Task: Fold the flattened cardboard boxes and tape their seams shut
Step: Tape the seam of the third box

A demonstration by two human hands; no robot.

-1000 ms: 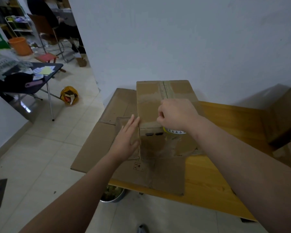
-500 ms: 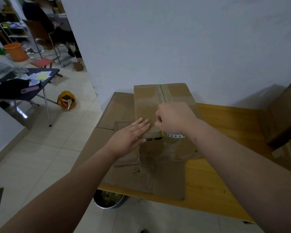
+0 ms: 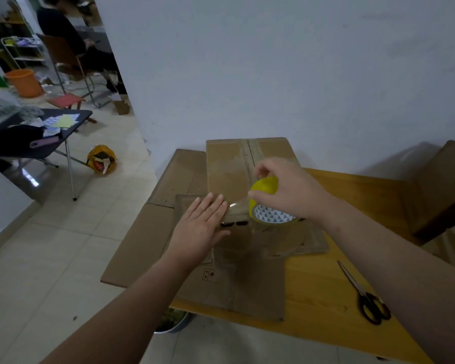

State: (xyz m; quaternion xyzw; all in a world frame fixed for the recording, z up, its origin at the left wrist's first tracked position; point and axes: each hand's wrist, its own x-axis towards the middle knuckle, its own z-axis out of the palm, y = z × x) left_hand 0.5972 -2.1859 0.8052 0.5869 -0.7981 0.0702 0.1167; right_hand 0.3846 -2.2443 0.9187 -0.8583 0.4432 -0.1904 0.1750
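In the upper left of the frame, an orange bucket (image 3: 24, 82) is seen on the floor. Just below it, a small dark surface (image 3: 82, 114) is covered with papers. To the right of that, a yellow bag (image 3: 101, 159) is seen on the floor tiles.

Near the middle, a big flat sheet of cardboard (image 3: 142, 240) is laid over the left end of the wooden surface (image 3: 326, 271). Part of the sheet sticks out past the edge. The folded box (image 3: 231, 164) is set on top of it, close to the white wall. Its top flaps are closed, and tape is seen along the seam.

The left arm is stretched in from the lower left. The left hand (image 3: 202, 227) is laid flat, palm down, on the near top edge of the box. Its fingers (image 3: 212, 206) are straight and close together, and they are pressed on the cardboard.

Just to the right, the tape roll (image 3: 271, 214) is held over the same edge. A shiny bit of clear tape is stretched from the roll toward the left fingertips. The right arm is stretched in from the lower right. The right hand (image 3: 292, 190) is held above the roll, with its fingers curled round the yellow part.

Further right, black scissors (image 3: 365, 298) are laid on the wooden surface, well apart from the box. A second brown box (image 3: 441, 185) is seen at the right edge of the frame.
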